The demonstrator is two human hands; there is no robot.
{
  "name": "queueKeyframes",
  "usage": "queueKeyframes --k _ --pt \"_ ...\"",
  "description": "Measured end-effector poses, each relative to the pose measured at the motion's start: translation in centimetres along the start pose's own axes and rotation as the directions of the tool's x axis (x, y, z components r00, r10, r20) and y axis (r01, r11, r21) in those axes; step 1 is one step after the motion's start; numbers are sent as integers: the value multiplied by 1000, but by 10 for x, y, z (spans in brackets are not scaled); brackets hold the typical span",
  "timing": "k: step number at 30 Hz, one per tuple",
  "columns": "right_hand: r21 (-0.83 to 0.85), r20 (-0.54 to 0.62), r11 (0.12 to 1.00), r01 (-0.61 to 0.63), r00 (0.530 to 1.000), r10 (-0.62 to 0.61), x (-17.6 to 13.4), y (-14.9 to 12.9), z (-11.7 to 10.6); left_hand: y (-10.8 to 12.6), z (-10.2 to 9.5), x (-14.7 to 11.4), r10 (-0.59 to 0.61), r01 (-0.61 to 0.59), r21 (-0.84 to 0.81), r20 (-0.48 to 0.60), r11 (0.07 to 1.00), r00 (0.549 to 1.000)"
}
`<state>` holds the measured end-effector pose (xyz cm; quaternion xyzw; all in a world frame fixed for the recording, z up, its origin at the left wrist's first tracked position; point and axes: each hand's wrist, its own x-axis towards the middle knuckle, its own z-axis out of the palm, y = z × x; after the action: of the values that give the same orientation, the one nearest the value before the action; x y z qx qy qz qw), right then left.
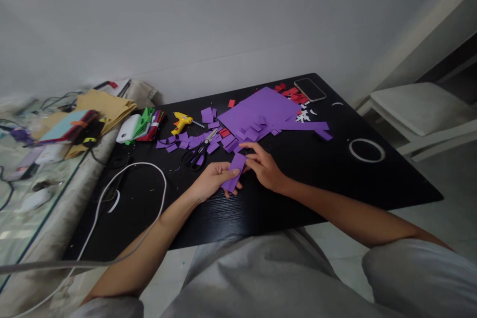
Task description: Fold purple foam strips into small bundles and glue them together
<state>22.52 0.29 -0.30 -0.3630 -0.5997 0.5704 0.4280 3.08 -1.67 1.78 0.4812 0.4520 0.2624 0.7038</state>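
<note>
A small purple rectangle [235,169] of craft foam or thick paper is held over the front part of the black table. My left hand [218,179] is closed on it, thumb on top and fingers underneath. At its upper right edge, the fingertips of my right hand [266,168] pinch the same piece, with the index finger stretched out above it. Just beyond my hands lie many cut purple pieces [214,147] and a larger purple sheet [257,107]. Black-handled scissors [199,153] rest open among the cut pieces, to the left of my hands.
A yellow glue gun [182,122] lies farther left. Red scraps [292,93], white scraps [303,115] and a phone [310,89] are at the back right. A white ring [367,150] lies on the right. A white cable [164,184] loops over the left side.
</note>
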Motion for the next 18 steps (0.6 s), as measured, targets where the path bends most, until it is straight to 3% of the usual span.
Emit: queueKeyframes --k 10,18 --pt "188 14 974 -122 992 122 6 -3 -3 1 -1 0 2 -2 14 3 1000 1000" --pt "204 30 949 -241 970 240 16 2 -11 -1 -8 1 23 -24 117 12 993 1000"
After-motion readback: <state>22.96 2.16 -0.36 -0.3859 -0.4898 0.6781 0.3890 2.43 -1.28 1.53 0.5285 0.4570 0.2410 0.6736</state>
